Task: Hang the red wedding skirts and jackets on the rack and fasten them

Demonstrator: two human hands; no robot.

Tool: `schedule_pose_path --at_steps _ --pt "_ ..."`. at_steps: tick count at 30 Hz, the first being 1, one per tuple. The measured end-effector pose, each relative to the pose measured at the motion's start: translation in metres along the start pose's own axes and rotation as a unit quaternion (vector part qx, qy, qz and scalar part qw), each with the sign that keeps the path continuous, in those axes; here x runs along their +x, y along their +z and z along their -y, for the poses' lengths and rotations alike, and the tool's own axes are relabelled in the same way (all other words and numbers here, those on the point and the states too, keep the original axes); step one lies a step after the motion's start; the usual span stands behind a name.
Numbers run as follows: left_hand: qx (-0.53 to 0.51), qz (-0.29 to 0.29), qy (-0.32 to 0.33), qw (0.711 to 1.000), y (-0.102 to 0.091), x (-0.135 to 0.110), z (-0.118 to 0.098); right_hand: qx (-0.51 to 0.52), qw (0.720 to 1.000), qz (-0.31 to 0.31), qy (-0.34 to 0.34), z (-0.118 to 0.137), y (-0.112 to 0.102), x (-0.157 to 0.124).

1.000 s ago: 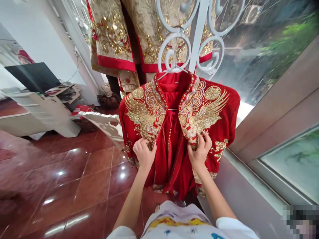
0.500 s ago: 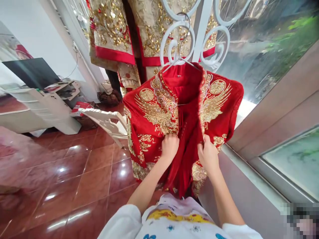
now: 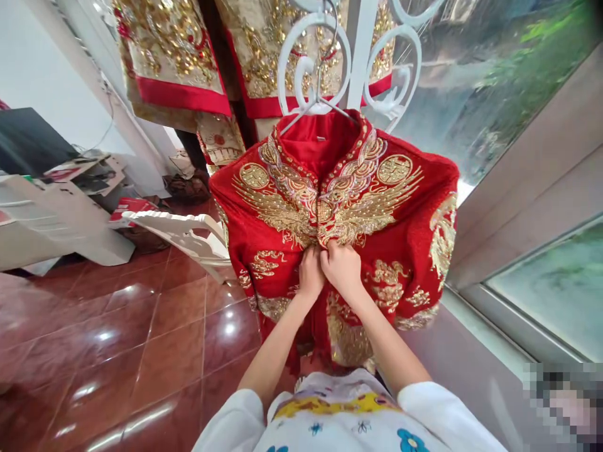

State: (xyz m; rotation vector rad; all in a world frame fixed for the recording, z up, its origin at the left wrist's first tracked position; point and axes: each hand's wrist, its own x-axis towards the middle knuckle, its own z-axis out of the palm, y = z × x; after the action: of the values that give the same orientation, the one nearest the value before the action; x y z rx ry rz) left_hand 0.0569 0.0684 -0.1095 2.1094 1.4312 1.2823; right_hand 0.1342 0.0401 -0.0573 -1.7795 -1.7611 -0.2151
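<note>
A red jacket [image 3: 277,216] with gold embroidery hangs in front of me on a wire hanger [image 3: 320,94]. My left hand [image 3: 311,273] is closed on one front edge of it, below the chest embroidery. Right beside it, my right hand [image 3: 342,267] grips the other front edge, its knuckles against my left hand. The two edges meet at the chest and collar, while below my hands the front parts slightly. My fingertips and whatever fastening lies under them are hidden.
A white scrolled metal rack [image 3: 360,56] holds the hanger. Behind it hang cream garments [image 3: 169,47] with gold beading and red hems. A white chair [image 3: 181,232] stands left on the red tiled floor [image 3: 174,339]. On the right is a framed window [image 3: 541,307].
My right hand has moved left, bringing its front edge against the other, so the jacket's open front has come together. The view has shifted slightly to the right.
</note>
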Motion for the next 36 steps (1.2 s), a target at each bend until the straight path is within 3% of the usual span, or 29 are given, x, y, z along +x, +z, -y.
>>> schedule_pose_path --at_steps 3,6,10,12,14,17,20,23,28,30,33,34,36 --pt "-0.036 -0.007 -0.009 0.999 0.006 0.006 0.013 0.031 0.999 -0.019 0.015 -0.016 0.029 0.003" --pt "-0.097 -0.007 -0.020 0.995 0.003 -0.003 0.021 0.088 0.995 -0.036 0.015 -0.022 0.029 -0.008" --pt "-0.220 -0.065 -0.127 0.965 -0.004 -0.048 0.045 0.252 0.967 -0.040 0.016 -0.037 0.031 -0.057" --pt "-0.256 -0.126 -0.215 0.934 -0.005 -0.085 0.064 0.342 0.930 -0.064 0.123 -0.051 0.043 -0.099" --pt "-0.275 -0.192 -0.311 0.889 -0.005 -0.121 0.086 0.402 0.857 -0.122 0.300 -0.068 0.060 -0.144" --pt "-0.319 -0.246 -0.438 0.804 -0.006 -0.160 0.113 0.426 0.772 -0.169 0.441 -0.089 0.082 -0.195" --pt "-0.401 -0.229 -0.509 0.726 -0.010 -0.168 0.131 0.495 0.708 -0.119 0.489 -0.104 0.087 -0.212" --pt "-0.471 -0.210 -0.535 0.669 -0.018 -0.161 0.138 0.583 0.633 -0.041 0.507 -0.108 0.080 -0.207" --pt "-0.527 -0.177 -0.552 0.621 -0.021 -0.159 0.116 0.639 0.568 0.045 0.517 -0.087 0.064 -0.198" --pt "-0.545 -0.137 -0.553 0.615 -0.017 -0.164 0.098 0.635 0.580 0.071 0.506 -0.073 0.059 -0.198" --pt "-0.567 -0.083 -0.540 0.617 -0.007 -0.170 0.070 0.569 0.669 0.039 0.477 -0.057 0.053 -0.198" --pt "-0.571 -0.072 -0.532 0.621 -0.005 -0.170 0.062 0.550 0.684 0.029 0.479 -0.053 0.050 -0.198" --pt "-0.574 -0.064 -0.517 0.632 -0.002 -0.169 0.050 0.551 0.670 0.038 0.497 -0.048 0.043 -0.197"
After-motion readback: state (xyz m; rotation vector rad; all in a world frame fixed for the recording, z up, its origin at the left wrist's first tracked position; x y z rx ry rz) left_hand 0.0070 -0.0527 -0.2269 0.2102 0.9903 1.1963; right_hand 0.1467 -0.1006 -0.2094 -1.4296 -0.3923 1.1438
